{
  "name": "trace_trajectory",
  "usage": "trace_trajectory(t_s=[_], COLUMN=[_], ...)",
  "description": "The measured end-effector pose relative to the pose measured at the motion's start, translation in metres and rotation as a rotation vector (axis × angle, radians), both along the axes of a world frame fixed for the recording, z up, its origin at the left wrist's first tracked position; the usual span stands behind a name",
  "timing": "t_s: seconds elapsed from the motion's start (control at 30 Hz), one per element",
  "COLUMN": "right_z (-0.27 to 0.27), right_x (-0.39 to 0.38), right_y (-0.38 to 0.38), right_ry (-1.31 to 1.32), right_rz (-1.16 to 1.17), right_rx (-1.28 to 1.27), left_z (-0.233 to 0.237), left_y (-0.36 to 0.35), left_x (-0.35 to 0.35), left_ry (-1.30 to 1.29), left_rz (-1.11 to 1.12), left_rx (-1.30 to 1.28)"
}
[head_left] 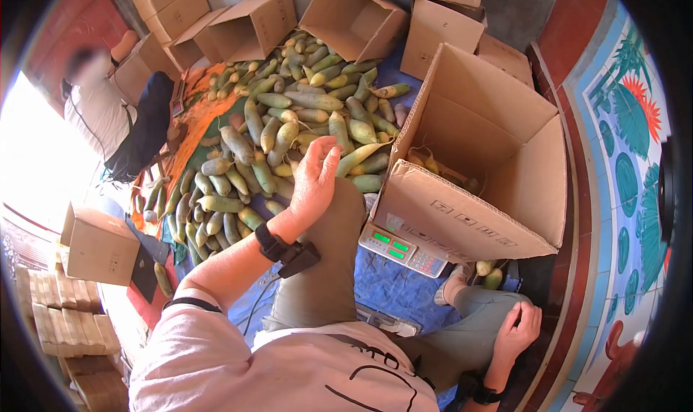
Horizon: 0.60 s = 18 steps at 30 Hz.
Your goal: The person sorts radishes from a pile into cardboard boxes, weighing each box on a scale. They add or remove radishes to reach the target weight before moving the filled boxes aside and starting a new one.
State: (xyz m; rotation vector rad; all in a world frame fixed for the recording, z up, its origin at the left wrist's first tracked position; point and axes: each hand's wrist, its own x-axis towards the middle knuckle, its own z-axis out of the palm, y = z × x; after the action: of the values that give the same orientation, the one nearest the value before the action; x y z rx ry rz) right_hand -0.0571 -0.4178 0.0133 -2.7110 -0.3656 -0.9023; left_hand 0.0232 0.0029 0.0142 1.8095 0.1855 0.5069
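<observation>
My left hand (314,182) is raised above my left knee, in front of the pile of green radishes (314,100). Its thumb stands apart from the fingers, and nothing is in it. On my other knee rests my right hand (518,330), empty, its fingers loosely bent and partly apart. A large open cardboard box (462,211) stands on a digital scale (403,250) with lit green displays. Some radishes (431,164) lie inside at the bottom of the box, partly hidden by its walls.
Open cardboard boxes (253,26) line the back wall. At the left, a person (101,116) sits beside the pile, near another box (101,244). Stacked tan bundles (61,311) are at the lower left. A few radishes (493,277) lie right of the scale on the floor.
</observation>
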Motion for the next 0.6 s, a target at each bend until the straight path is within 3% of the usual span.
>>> trace_trajectory(t_s=[0.27,0.43,0.6], right_z=[0.000,0.000,-0.001], right_x=[0.002,0.001,-0.001], right_y=[0.003,0.002,-0.001], right_ry=[-0.002,0.020,0.053], right_rz=[0.015,-0.006,-0.027], right_rx=[-0.005,-0.011,-0.006], left_z=[-0.003,-0.010,-0.017], left_y=[-0.007,-0.009,0.001], left_x=[0.003,0.007,0.012], left_ry=[-0.027,-0.059,0.038], left_rz=[-0.030,-0.045,-0.026], left_rx=[-0.035,-0.200,-0.232])
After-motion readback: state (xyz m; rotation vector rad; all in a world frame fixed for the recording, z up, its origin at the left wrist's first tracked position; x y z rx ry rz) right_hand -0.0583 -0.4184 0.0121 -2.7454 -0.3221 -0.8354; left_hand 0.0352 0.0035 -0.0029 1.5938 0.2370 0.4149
